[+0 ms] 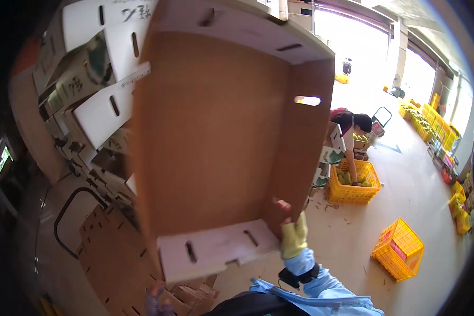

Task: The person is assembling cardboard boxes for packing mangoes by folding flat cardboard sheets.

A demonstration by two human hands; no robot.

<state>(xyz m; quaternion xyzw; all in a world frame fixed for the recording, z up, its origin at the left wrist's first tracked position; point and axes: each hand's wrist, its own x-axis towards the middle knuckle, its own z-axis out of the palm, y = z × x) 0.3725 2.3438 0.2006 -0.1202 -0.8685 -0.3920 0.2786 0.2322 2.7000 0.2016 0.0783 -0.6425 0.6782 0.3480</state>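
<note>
Head view: I am holding up a box (pixel 210 131), its bare inside facing me and its long axis running up and away. My right grip (pixel 294 233) is clasping its right side at the near end, thumb inside, so the box is lying up and left of it. My left hand (pixel 158 301) is showing blurred by the lower left corner; whether it is gripping, I cannot tell.

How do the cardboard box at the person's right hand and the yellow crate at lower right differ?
The cardboard box is brown and white, the yellow crate plain yellow. The box's walls are solid with slots, the crate's latticed. The box is held up by the right hand, the crate rests on the floor. Both are open containers.
</note>
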